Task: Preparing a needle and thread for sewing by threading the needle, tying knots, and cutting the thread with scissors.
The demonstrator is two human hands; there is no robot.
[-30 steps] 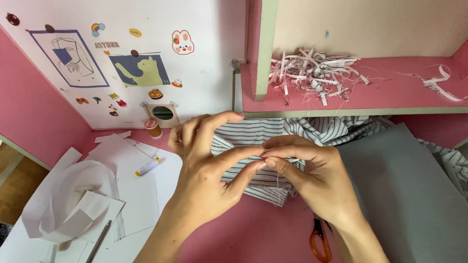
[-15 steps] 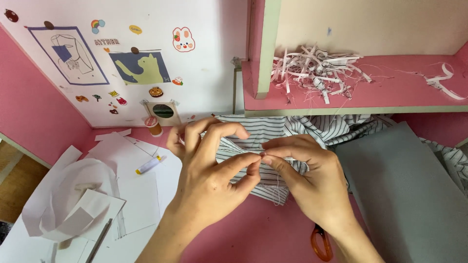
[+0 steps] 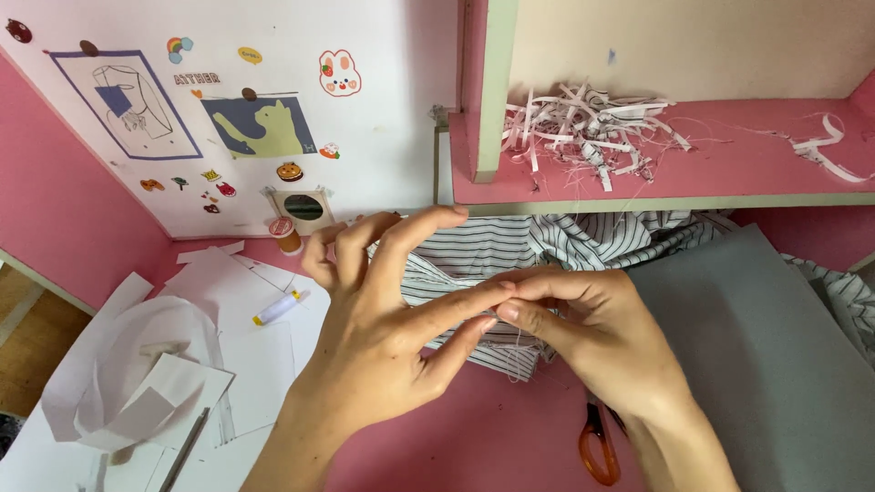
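Observation:
My left hand [image 3: 383, 328] and my right hand [image 3: 597, 342] meet fingertip to fingertip above a black-and-white striped cloth [image 3: 492, 246] on the pink desk [image 3: 492, 437]. The left thumb and forefinger pinch towards the right hand, while its other fingers are raised and spread. My right thumb and forefinger are closed on something very small. A fine pale thread [image 3: 520, 344] hangs just below the pinch; whether a needle is there is too small to tell.
A grey sheet [image 3: 766, 355] lies at the right, partly over the cloth. Orange-handled scissors [image 3: 597, 448] lie under my right wrist. White paper pieces [image 3: 137, 392], a small white tube [image 3: 278, 307] and a thread spool [image 3: 285, 233] are on the left. Paper shreds [image 3: 583, 123] fill the shelf.
The fingertips of both hands have drawn closer together into one pinch. My left hand's free fingers have lifted and spread. The cloth has barely moved.

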